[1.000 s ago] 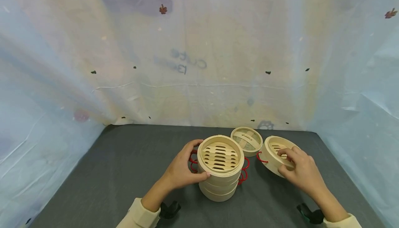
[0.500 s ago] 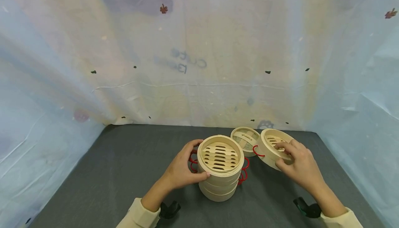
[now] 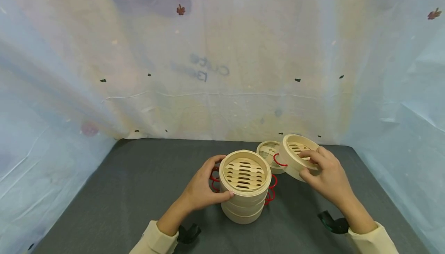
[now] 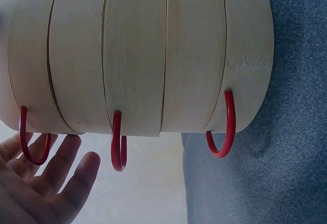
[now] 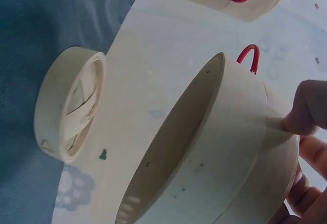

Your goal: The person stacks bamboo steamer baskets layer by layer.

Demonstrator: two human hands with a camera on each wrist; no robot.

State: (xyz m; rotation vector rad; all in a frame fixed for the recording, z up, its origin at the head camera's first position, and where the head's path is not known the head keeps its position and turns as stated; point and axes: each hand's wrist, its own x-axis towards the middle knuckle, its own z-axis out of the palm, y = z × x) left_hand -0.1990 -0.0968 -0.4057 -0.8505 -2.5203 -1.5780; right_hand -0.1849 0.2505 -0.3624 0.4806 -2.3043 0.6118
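Right hand [image 3: 328, 178] grips a steamer tray [image 3: 297, 155] raised right of the stack [image 3: 245, 186], opening tilted leftward; left hand [image 3: 203, 188] clasps the stack.

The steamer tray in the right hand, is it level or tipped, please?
Tipped: the steamer tray leans toward the stack, lifted off the table in the right hand.

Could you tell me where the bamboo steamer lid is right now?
In the head view the steamer lid lies on the dark table, behind the steamer stack, partly hidden by the raised tier.

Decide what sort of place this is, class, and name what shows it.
Probably a makeshift recording booth, not a kitchen: pale printed sheets wall in a dark grey tabletop, and only bamboo steamers and a lid are set out.
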